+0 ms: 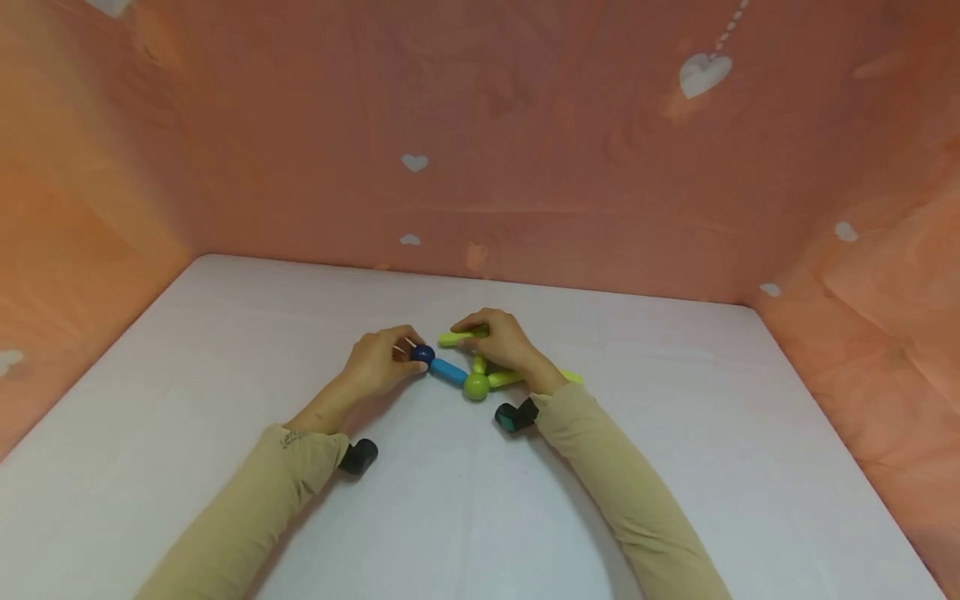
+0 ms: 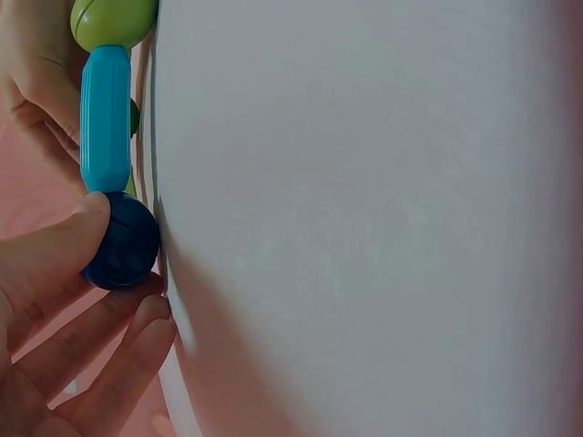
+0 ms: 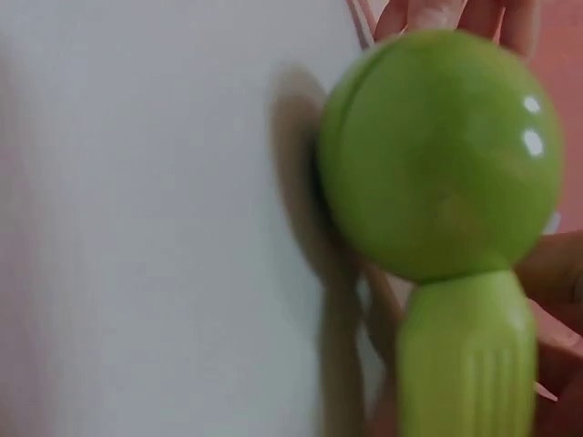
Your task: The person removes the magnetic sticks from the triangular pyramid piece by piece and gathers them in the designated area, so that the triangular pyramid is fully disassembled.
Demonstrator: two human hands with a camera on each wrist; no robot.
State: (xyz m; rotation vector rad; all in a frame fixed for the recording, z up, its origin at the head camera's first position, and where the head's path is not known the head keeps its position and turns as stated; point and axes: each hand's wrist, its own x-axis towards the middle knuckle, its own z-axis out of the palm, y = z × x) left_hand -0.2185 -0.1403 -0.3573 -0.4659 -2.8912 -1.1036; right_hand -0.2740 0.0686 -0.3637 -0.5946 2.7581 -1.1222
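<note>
My left hand [image 1: 378, 362] pinches a dark blue ball [image 2: 123, 241] between thumb and fingers. A blue rod [image 1: 448, 372] joins that ball to a bright green ball [image 1: 476, 386], which sits low at the table. Two yellow-green rods lead off the bright green ball: a short one [image 1: 479, 363] backward and another [image 1: 505, 379] to the right, partly behind the right wrist. My right hand [image 1: 504, 340] grips a darker green ball [image 1: 482, 331], mostly covered by fingers, with a yellow-green rod [image 1: 452, 339] pointing left from it. Whether this rod touches the blue ball is unclear.
A yellow-green piece [image 1: 572, 377] shows beyond the right wrist. Black wrist cameras [image 1: 359, 457] hang under both sleeves, close above the white table [image 1: 450, 517]. Orange-pink cloth with hearts [image 1: 525, 167] walls the back and sides.
</note>
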